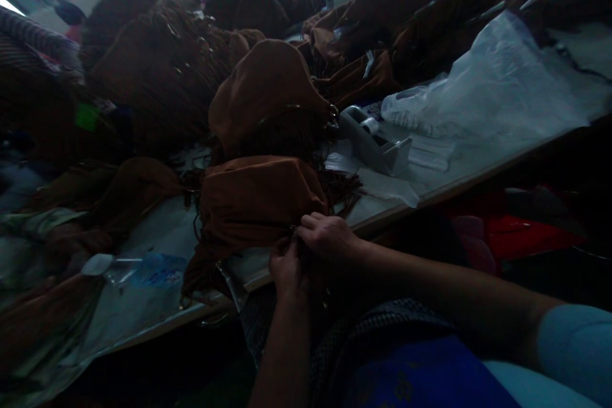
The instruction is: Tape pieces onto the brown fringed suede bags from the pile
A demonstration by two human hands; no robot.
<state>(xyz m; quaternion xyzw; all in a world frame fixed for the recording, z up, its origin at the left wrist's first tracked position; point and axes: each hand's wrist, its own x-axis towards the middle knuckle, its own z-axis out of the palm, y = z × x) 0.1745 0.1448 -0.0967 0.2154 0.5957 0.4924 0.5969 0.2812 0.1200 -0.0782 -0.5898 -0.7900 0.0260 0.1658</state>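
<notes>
A brown suede bag (261,201) with long fringe lies at the table's edge. My right hand (327,239) curls over its lower edge, and my left hand (287,268) pinches the same edge from below. Together the fingers hold a small spot of the bag, and what they grip is hidden in shadow. Directly behind it rests a second brown fringed bag (265,92), with a metal ring at its side.
A grey tape dispenser (375,140) and a white plastic sheet (482,83) lie on the pale table (396,194). Several brown bags are heaped behind and left. A plastic water bottle (153,271) lies on its side. Red cloth (526,236) sits below the table edge.
</notes>
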